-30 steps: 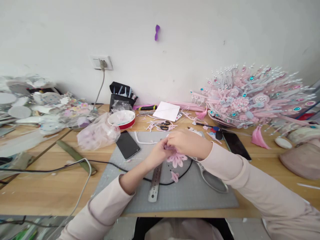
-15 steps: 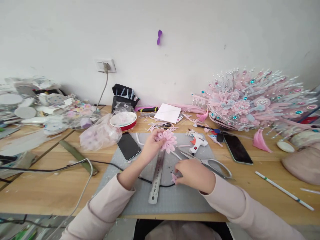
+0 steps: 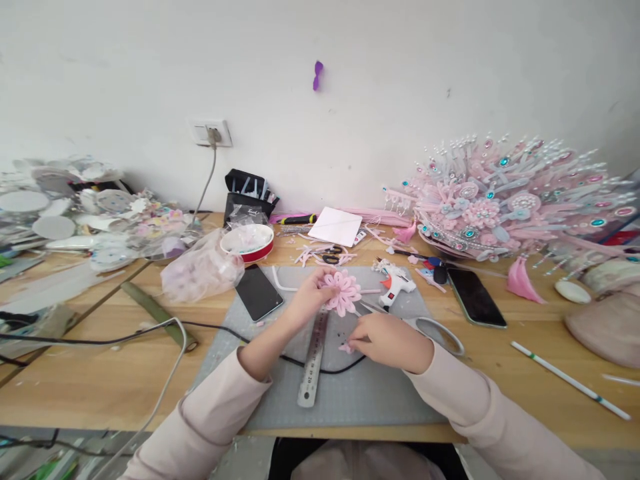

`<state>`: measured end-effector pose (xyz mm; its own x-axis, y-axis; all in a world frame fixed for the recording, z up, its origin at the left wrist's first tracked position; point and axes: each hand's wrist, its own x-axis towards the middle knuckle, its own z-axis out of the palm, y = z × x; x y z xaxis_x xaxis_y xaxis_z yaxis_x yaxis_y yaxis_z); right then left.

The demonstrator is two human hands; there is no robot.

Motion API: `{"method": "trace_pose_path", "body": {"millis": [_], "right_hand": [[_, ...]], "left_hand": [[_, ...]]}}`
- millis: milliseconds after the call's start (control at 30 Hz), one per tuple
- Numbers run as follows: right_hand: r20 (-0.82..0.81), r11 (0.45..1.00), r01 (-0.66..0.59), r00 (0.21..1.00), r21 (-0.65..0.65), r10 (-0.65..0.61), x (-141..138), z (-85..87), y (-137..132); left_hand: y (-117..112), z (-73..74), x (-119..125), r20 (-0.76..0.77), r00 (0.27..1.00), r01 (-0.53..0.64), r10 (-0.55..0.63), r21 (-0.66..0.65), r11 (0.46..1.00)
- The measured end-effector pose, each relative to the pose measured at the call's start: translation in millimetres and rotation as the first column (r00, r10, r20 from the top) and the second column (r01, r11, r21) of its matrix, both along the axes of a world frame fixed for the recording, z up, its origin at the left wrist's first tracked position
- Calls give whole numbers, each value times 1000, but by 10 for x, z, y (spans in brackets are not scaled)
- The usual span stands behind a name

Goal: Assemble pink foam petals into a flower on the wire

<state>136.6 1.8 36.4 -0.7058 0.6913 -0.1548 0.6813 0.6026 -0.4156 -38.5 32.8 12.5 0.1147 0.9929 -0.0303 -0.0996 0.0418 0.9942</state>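
My left hand is closed on a pink felt flower, holding it up over the grey cutting mat. My right hand pinches a small pink petal piece just above the mat, below the flower. A steel ruler lies on the mat between my forearms, across a black cable. A white and orange glue gun rests at the mat's far right, with large scissors behind my right hand.
A black phone lies at the mat's left, another phone to the right. A plastic bag, a red-rimmed bowl and a big pink jewelled headdress stand behind. A white stick lies right.
My right hand left the flower, reached down to the mat and picked up the small pink petal. My left hand lifted the flower, then lowered it slightly toward the right hand.
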Motion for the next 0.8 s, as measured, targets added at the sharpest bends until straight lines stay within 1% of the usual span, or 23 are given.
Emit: {"method": "trace_pose_path", "body": {"millis": [67, 133, 200, 233, 333, 400, 500, 533, 600, 700, 733, 800], "right_hand": [[-69, 999, 29, 997, -27, -31, 28, -25, 33], [-117, 992, 88, 988, -94, -99, 56, -47, 56], [-113, 978, 140, 981, -156, -158, 81, -61, 58], [-95, 975, 151, 981, -162, -168, 92, -64, 49], [-12, 988, 133, 991, -81, -135, 120, -59, -14], [34, 997, 78, 996, -23, -77, 133, -53, -70], [71, 1000, 8, 997, 19, -10, 147, -42, -142], [72, 1000, 6, 997, 31, -8, 152, -35, -159], [61, 998, 47, 997, 50, -50, 165, -8, -179], [-25, 985, 169, 986, 35, -168, 187, 63, -171], [-79, 981, 193, 978, 0, -193, 192, 93, -156], [-214, 976, 204, 953, -74, -216, 194, 155, -108]], "left_hand": [[-3, 2, 9, 18, 1000, 3, -3, -14, 1000], [-5, 6, 16, 27, 1000, -4, 4, -13, 1000], [-7, 9, 18, 19, 1000, -17, 17, -10, 1000], [-8, 9, 18, 9, 1000, -22, 22, -7, 1000], [-11, 11, 17, -13, 1000, -20, 19, -6, 1000], [-14, 11, 19, -19, 1000, -14, 14, -12, 1000], [-20, 12, 25, -19, 1000, -5, 5, -9, 1000], [-23, 12, 28, -20, 1000, 0, 0, -5, 1000], [-30, 13, 32, -22, 1000, 8, -8, 3, 1000], [-42, 23, 39, -40, 999, 11, -10, 19, 1000], [-46, 28, 41, -48, 999, 10, -9, 23, 1000], [-57, 42, 48, -68, 998, 11, -10, 24, 1000]]}}
